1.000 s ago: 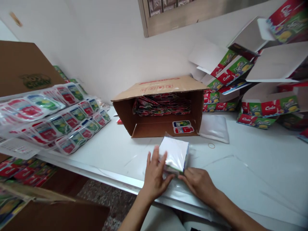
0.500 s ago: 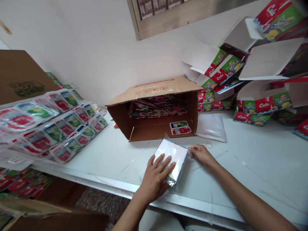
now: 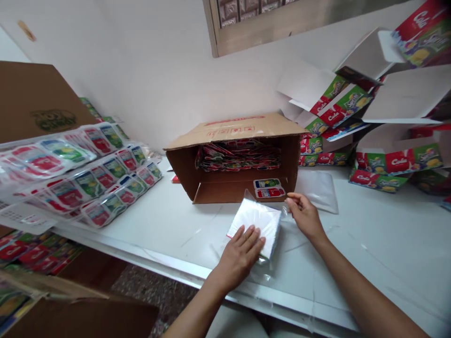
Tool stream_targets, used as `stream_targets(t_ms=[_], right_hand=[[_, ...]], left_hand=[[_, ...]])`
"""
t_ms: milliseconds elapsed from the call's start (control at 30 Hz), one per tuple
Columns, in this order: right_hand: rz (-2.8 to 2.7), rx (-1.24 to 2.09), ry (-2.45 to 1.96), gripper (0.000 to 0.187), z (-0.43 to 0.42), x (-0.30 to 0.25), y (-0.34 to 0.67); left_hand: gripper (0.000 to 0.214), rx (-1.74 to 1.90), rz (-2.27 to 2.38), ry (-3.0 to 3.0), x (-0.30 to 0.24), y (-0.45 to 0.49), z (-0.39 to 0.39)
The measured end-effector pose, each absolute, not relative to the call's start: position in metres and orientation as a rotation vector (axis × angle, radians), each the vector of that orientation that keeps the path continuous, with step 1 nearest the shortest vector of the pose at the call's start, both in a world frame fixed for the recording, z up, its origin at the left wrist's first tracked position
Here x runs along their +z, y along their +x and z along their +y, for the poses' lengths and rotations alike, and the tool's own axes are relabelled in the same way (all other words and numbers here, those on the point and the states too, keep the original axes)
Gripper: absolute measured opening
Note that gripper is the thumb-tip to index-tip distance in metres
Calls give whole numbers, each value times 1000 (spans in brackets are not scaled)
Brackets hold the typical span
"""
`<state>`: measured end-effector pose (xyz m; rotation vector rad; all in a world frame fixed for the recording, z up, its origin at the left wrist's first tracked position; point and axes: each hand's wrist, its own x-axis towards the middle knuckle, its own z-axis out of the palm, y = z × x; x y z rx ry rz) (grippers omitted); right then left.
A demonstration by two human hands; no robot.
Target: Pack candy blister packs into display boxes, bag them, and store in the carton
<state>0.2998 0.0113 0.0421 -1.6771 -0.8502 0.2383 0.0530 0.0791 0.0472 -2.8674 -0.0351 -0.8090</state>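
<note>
A small white box in clear plastic wrap point(image 3: 257, 220) lies on the white table point(image 3: 369, 234) in front of me. My left hand point(image 3: 241, 256) rests flat on the box's near end, fingers stretched out and pressing down. To the right, my right hand point(image 3: 305, 216) pinches the loose edge of the clear wrap at the box's far right corner. Just behind the box stands a brown cardboard carton point(image 3: 236, 157) lying on its side, open toward me, with a stack of red and green sachets inside.
Sheets of red and green blister packs point(image 3: 81, 173) overhang the table on the left. Printed Cola cartons point(image 3: 380, 122) are piled at the back right. A clear plastic bag point(image 3: 317, 188) lies beside the carton. A brown box point(image 3: 81, 314) sits low at the front left.
The wrapped box has been laid down flat, and my left hand now presses on it. My right hand moved from the box's near side up to its far right corner and pinches the wrap.
</note>
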Motion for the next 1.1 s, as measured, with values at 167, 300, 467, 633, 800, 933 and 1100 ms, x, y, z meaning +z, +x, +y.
stream_targets(t_ms=[167,300,467,633,800,933,1100], right_hand=[[-938,401,-1730,62,6,29,283],[-938,669,-1746,75,-10,17,265],[-1102,822,-1654,87,-26,15,236],[-1273,678,-1667,116,-30,11,220],[-1230,421,-1824,77,-34,0,214],[-1227,311,-1898,63,-35,2,212],[-1282,215,-2099,59,-37,16,224]], left_hand=[[37,-903,-201,-2943,48,61,78],[86,-939,-756,-3149,54,48,85],[86,-1008,-1409,-3419,46,39,88],[87,-1184,-1772,-3294,37,42,80],[73,-1272,-1542,-3370,32,37,72],[61,-1330,-1826,-3076,30,45,60],[65,-896,-1887,-3008,46,32,54]])
